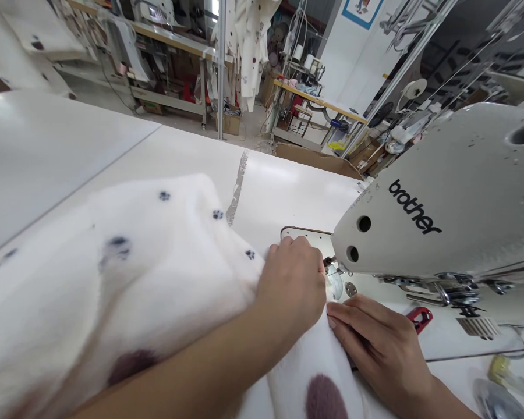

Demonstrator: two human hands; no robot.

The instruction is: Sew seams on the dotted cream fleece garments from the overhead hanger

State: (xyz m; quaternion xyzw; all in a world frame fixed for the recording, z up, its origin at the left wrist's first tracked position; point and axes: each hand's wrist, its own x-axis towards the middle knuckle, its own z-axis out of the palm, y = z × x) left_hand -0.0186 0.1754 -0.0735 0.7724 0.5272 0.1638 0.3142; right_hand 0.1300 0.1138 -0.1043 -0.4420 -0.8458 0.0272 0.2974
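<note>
White plush fabric [170, 250] with dark paw prints and mauve spots spreads over the left and middle of the sewing table. My left hand [292, 279] is closed on it just left of the needle area, fingers curled under and partly hidden. My right hand [375, 343] pinches the fabric's right edge between thumb and fingers, slightly nearer to me. Both hands are close to the presser foot [329, 265] of a white sewing machine [445, 198] marked "brother". The fabric edge runs up to the foot; the needle itself is hard to make out.
A red tool [419, 319] lies on the machine bed behind my right hand. At the lower right are a yellowish item [500, 369] and a clear round object [498, 398]. Beyond the table stand a metal pole [221, 75], a cardboard box [317, 160] and other sewing tables [318, 99].
</note>
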